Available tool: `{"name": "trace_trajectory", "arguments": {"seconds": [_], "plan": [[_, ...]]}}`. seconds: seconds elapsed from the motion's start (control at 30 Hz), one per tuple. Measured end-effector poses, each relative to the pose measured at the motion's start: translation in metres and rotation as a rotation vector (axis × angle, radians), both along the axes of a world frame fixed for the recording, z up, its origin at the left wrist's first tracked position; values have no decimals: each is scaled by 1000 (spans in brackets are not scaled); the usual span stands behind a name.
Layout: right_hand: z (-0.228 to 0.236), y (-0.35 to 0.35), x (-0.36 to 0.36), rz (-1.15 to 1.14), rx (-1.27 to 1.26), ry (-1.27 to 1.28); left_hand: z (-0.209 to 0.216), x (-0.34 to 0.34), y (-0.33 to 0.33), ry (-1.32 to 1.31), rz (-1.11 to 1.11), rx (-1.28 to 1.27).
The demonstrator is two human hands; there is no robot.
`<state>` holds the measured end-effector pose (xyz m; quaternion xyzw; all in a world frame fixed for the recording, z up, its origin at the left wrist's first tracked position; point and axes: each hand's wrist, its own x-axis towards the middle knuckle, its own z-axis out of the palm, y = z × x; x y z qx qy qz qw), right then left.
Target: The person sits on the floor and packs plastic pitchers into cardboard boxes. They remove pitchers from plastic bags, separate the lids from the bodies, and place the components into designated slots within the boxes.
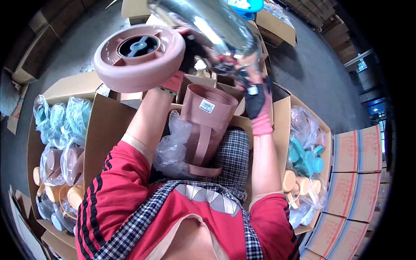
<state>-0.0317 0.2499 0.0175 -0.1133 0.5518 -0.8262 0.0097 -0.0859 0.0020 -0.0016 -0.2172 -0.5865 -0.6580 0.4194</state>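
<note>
My left hand (190,55), in a dark fingerless glove, is closed at the side of a pink round flask base (145,76) with a dark plug in its middle. Much of that hand is hidden behind the base. A shiny silver flask liner (212,26) slants up above both hands, blurred by motion. My right hand (255,97), gloved in black and pink, grips the liner's lower end; its fingertips are smeared. Between my forearms a pink jug body (210,115) with a strap-like handle and a white label rests at my lap, open end up, beside crumpled clear plastic (173,147).
Open cartons flank me, with bagged jug parts (65,117) in teal, pink and peach at left and teal parts (305,158) at right. Sealed cartons (353,173) are stacked at far right. A blue basin (247,6) and an open carton (275,28) lie ahead.
</note>
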Motion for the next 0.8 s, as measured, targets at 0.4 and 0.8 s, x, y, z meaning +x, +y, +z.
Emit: {"name": "trace_trajectory", "arguments": {"seconds": [0.4, 0.8], "plan": [[-55, -33, -26, 110, 247, -253, -1, 92, -31, -542, -714, 470], [11, -27, -36, 644, 995, 133, 0, 133, -4, -730, -706, 1054]]}}
